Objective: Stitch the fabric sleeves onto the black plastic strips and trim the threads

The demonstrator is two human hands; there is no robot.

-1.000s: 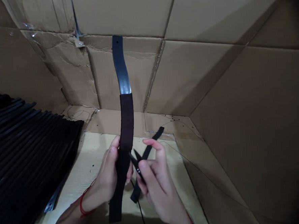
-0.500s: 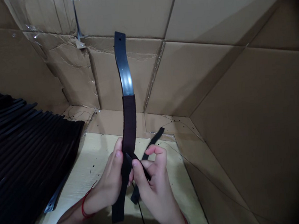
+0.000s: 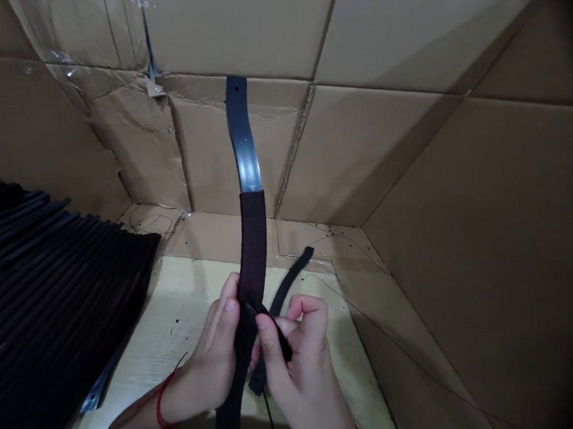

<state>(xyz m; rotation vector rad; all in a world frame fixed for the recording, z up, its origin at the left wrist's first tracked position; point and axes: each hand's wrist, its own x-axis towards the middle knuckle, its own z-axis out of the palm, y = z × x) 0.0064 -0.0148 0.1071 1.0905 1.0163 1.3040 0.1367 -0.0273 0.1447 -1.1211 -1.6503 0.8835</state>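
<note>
A long, slightly curved black strip point(image 3: 246, 139) stands out before me, its bare upper part shiny with a small hole near the tip. Dark brown woven webbing point(image 3: 252, 242) covers its middle. My left hand point(image 3: 221, 348) is closed around the strip below the webbing, thumb along its edge. With thumb and fingers, my right hand point(image 3: 295, 356) pinches a dark, flat end of material folded out to the right at the webbing's lower end. Behind the hands, a second narrow black strip point(image 3: 290, 279) lies on the pale board, its middle partly hidden by my right hand.
Many similar dark strips form a stack point(image 3: 62, 286) on the left. Cardboard walls point(image 3: 409, 149) rise at the back and right. A pale board point(image 3: 194, 285) lies beneath my hands, and a thin loose thread point(image 3: 375, 319) runs along the right side.
The held strip and both hands have shifted slightly down and to the right in view. My grips look the same, with the right hand still pinching the folded end.
</note>
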